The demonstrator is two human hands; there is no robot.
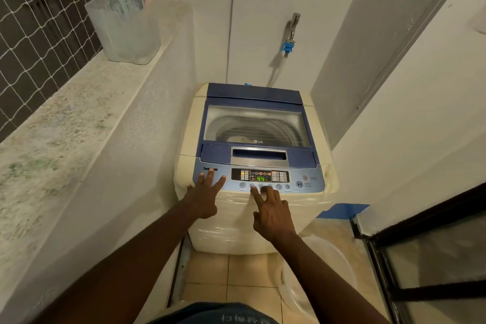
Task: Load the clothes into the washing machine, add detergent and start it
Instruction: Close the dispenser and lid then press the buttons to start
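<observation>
A cream top-loading washing machine [226, 226] with a blue lid [252, 97] stands against the back wall. The lid is shut, and pale laundry shows dimly through its window [256, 125]. The control panel [302, 184] is lit, with green digits reading 44 on the display [261, 178]. My left hand [205, 197] rests flat on the panel's left end, fingers spread. My right hand [272, 214] points two fingers at the row of round buttons under the display, touching or nearly touching them. Neither hand holds anything.
A frosted plastic container [123, 26] stands on the stone ledge [65, 118] at left, below a netted window. A tap with a blue hose fitting [288, 46] is on the wall behind. A white basin [323, 271] sits on the tiled floor at right, beside a dark-framed glass door [434, 258].
</observation>
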